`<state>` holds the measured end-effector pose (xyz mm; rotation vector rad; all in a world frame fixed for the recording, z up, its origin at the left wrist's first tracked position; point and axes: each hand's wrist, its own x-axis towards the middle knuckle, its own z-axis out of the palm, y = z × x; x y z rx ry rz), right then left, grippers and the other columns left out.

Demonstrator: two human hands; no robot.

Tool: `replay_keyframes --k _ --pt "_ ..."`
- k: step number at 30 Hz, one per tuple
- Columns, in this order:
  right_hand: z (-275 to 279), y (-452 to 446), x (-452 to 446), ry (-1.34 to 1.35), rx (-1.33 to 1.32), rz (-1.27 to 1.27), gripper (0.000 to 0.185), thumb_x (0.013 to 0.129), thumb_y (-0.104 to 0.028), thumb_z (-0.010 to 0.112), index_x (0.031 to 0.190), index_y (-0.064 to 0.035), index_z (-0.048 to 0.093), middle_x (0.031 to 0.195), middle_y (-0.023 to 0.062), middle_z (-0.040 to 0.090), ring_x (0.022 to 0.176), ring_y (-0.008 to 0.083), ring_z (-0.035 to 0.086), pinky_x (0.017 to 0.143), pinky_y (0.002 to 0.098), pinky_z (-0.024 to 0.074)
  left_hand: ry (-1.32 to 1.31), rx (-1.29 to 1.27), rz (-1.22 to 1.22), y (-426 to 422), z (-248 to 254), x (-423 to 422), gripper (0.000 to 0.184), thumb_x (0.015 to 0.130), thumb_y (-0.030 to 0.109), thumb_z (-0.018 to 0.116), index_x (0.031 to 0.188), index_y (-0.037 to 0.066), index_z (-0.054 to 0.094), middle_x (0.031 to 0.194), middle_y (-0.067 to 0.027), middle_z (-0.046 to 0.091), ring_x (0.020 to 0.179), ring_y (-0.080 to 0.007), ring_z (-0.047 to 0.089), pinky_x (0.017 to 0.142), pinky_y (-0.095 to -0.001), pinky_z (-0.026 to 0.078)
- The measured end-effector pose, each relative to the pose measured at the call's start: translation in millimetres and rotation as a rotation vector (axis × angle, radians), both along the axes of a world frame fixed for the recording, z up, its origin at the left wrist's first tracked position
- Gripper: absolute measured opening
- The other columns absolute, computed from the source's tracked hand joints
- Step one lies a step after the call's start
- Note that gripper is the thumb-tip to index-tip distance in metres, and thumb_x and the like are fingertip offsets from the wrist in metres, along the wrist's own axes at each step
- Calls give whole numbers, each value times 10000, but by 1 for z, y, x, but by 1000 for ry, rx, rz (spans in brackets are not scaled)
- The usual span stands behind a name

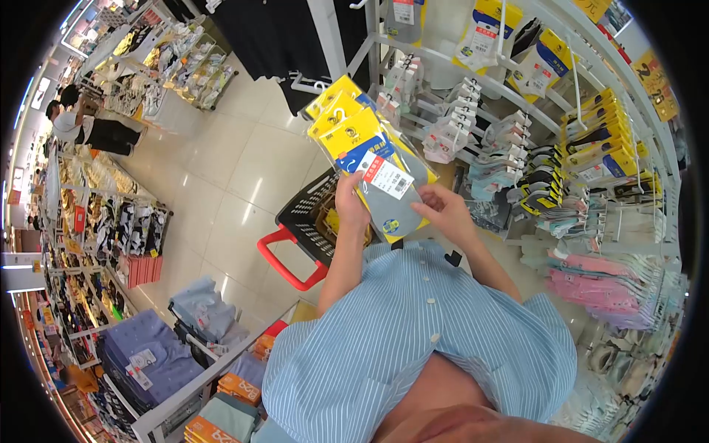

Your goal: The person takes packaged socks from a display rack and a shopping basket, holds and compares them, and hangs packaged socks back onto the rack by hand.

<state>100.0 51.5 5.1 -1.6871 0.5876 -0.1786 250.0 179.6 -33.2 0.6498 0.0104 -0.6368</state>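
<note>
Several yellow-topped sock packs (384, 166) are held in front of the chest, the front one grey with a white and red price label. My left hand (351, 203) is closed round their left edge. At their lower right edge, my right hand (442, 209) has its thumb and fingers pinched against the front pack. Below and left of the packs is a black basket (299, 203) with a red handle (284, 258); part of its inside is hidden by the packs and my left arm.
Hanging socks fill the rack (532, 111) at the right, with pink items (605, 284) lower down. Folded blue clothes (151, 347) lie at the lower left. A person (92, 129) stands at the far left beside display shelves. Tiled floor (229, 159) shows between.
</note>
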Motion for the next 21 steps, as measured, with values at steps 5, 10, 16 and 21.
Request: replay_keyframes --k 5,10,16,21 --pt "-5 0 7 -42 179 67 210 842 -60 665 1023 -19 567 950 27 629 863 60 567 744 216 463 -51 -17 -75 7 -13 7 384 882 193 459 1198 -22 491 1161 -146 582 1086 -260 561 974 -379 404" --pt "-18 -11 11 -209 278 35 231 857 -42 633 1068 -27 540 998 53 635 904 85 578 794 235 462 -64 -311 -24 6 -7 22 517 975 358 356 1319 -27 390 1351 -147 435 1255 -269 410 1058 -431 296" --pt "3 -71 54 -435 40 -390 259 861 -54 628 1095 -5 530 1045 93 639 928 110 580 816 242 452 -276 140 87 25 -24 40 410 894 -13 516 1298 7 452 1290 -145 493 1148 -230 521 959 -362 447" --pt "23 -132 113 -558 -73 -483 278 865 -64 627 1106 26 521 1044 109 638 930 115 580 822 238 442 -197 146 101 41 -40 46 451 848 -87 540 1281 23 475 1239 -134 533 1112 -224 548 940 -352 466"
